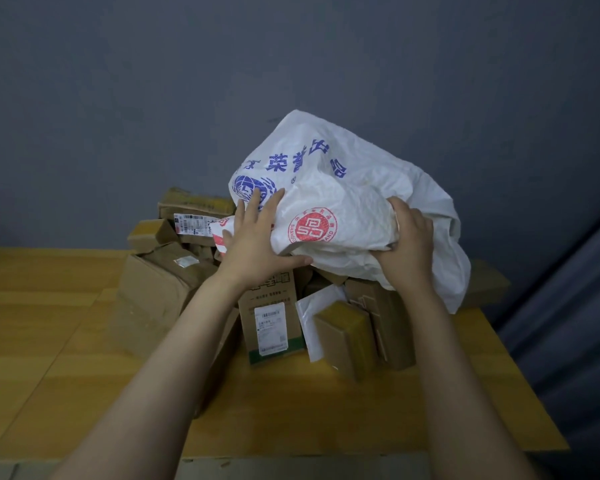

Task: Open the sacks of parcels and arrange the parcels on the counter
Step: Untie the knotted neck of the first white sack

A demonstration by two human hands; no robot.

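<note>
Sprawling over the back of a heap of brown cardboard parcels, a white woven plastic sack printed in blue and red is hiding those beneath it. A left hand is lying flat against the sack's left side, fingers straight and spread, thumb reaching under its lower fold. A right hand is clutching a bunch of the sack's fabric with curled fingers. At least seven cardboard parcels are showing, several wearing white labels, plus one white plastic mailer wedged among them. Everything is sitting on a yellow wooden counter against a plain grey-blue wall.
</note>
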